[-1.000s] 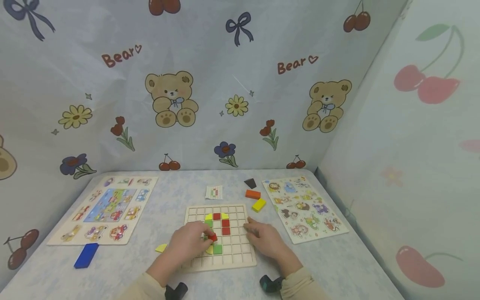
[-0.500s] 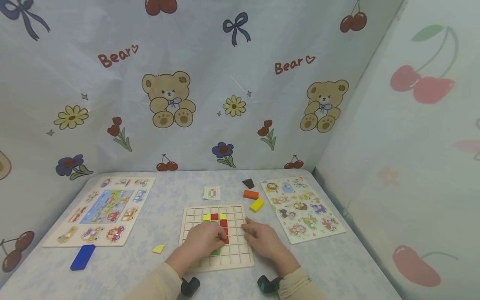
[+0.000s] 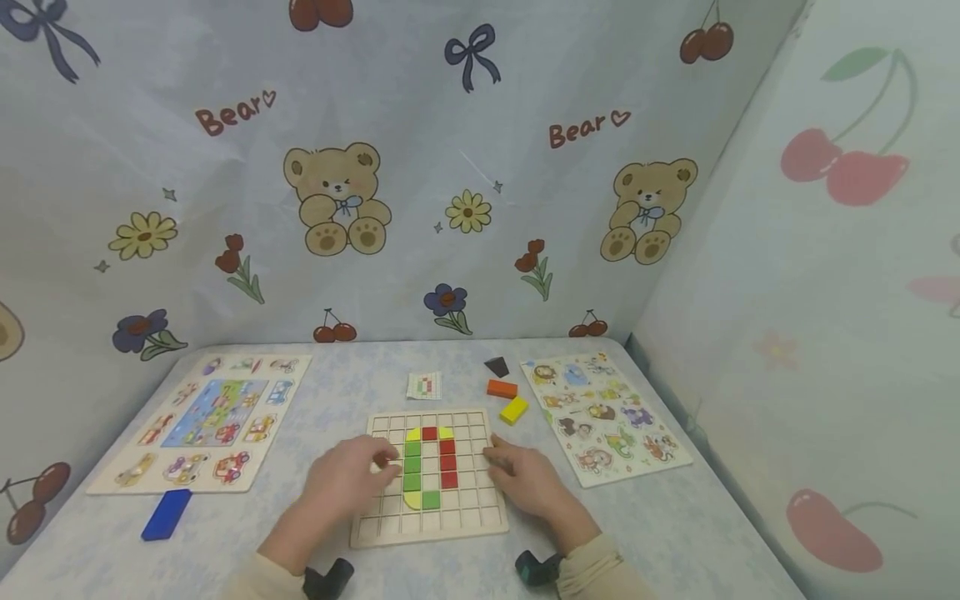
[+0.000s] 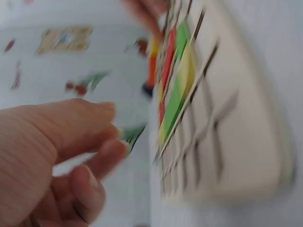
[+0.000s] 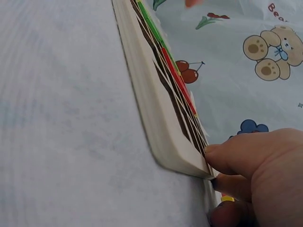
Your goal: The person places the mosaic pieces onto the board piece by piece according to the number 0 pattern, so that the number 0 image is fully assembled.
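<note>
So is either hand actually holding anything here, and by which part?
The right hand steadies the wooden grid board by its right edge, fingertips against it. The left hand hovers over the board's left side; it appears to hold nothing.

Wooden grid board (image 3: 480, 517) lies flat, holding coloured blocks (image 3: 430, 467).

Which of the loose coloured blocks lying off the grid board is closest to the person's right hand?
The yellow block, just beyond the right hand. The orange block and dark block lie farther back; the blue block sits far left.
</note>
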